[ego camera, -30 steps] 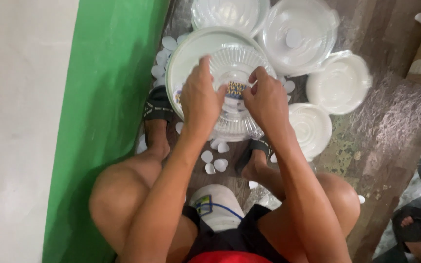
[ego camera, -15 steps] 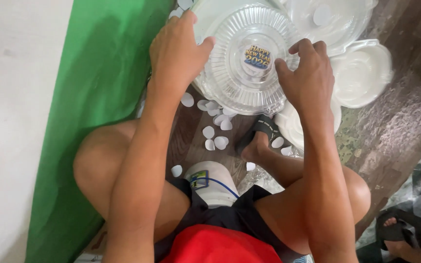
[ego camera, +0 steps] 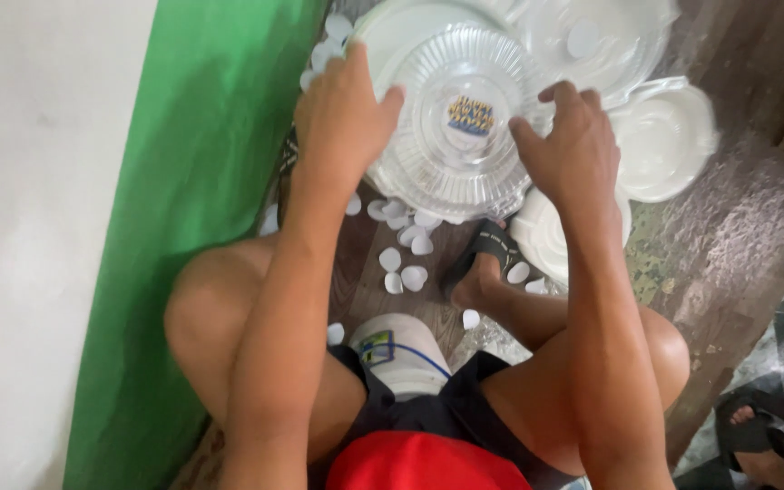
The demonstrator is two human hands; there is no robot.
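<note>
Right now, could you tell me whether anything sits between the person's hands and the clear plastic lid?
Nothing visible does. The left hand grips the clear plastic lid at its left rim and the right hand at its right rim, with fingers directly on the plastic.

One head-worn camera looks steeply down from close above the person's knees and forearms, facing forward along the floor (ego camera: 737, 236). The green wall (ego camera: 192, 227) fills its left side. Motion seemingly blurs the edges.

Soft even indoor light, faint shadows; slight motion blur (hands, edges).
</note>
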